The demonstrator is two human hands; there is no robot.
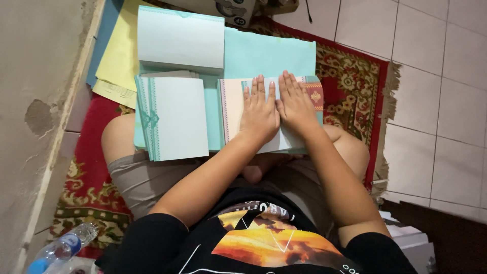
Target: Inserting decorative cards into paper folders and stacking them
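Note:
Both my hands lie flat, side by side, on a cream card with a pink patterned border (232,109) that rests on my lap. My left hand (259,111) presses its middle with fingers straight and together. My right hand (296,104) presses beside it, near a red patterned panel (314,95) at the card's right end. Neither hand grips anything. To the left lies a stack of pale mint cards with a bow print (175,117).
A large teal sheet (269,56) lies under the cards, with another pale card stack (180,38) and yellow sheets (119,50) behind. A red patterned rug (355,81) covers the white tile floor (436,76). A wall (30,101) is at left, a plastic bottle (63,247) at bottom left.

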